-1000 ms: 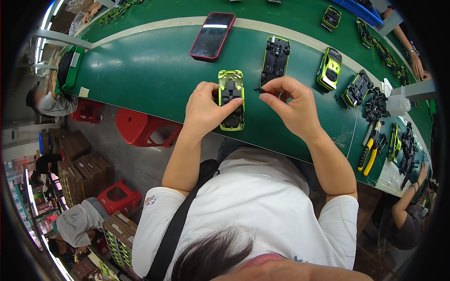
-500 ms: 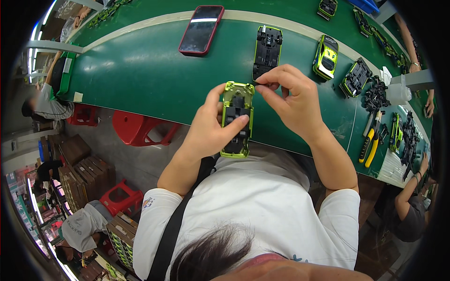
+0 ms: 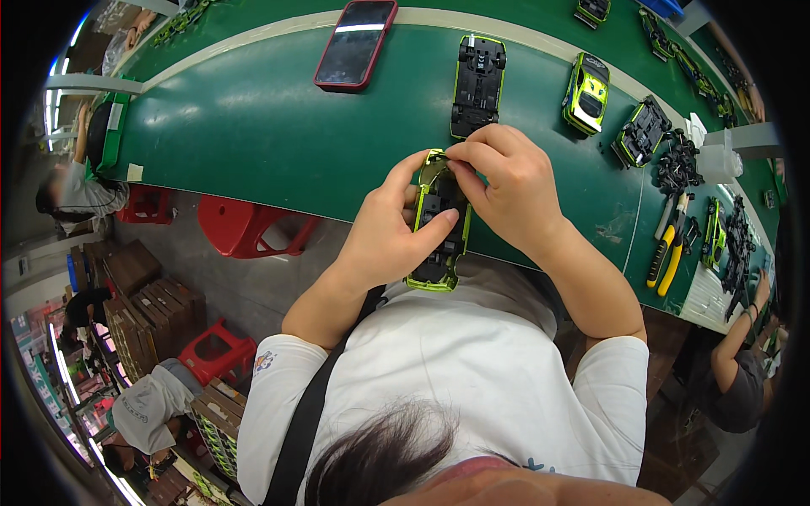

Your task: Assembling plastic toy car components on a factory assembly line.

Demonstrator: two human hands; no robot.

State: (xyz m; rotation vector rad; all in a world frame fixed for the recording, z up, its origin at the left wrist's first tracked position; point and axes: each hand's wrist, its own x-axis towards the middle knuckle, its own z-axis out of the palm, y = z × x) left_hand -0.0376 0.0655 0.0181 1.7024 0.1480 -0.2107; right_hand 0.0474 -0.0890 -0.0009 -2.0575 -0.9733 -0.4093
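My left hand (image 3: 388,232) grips a lime-green toy car body (image 3: 433,205) from its left side, with the thumb laid across the black interior. The body is turned so its hollow underside faces up. At its far end, my right hand (image 3: 513,184) is closed in a pinch against the green rim. Whatever lies between those fingertips is too small and hidden to make out. Just beyond my hands, a toy car (image 3: 478,88) rests with its black chassis upward. Farther right stand an upright green toy car (image 3: 585,94) and another car (image 3: 643,132) showing its black underside.
A red-cased phone (image 3: 356,46) lies on the green table (image 3: 245,126). To the right are a heap of black parts (image 3: 677,164), yellow-handled pliers (image 3: 666,257), a clear plastic cup (image 3: 720,160) and another green car (image 3: 715,232). Red stools (image 3: 245,226) stand beyond the table edge; other people sit nearby.
My right fingers have moved from beside the car body's far corner onto its far rim. The body has shifted slightly right and toward me, and tilted. My left hand keeps its grip.
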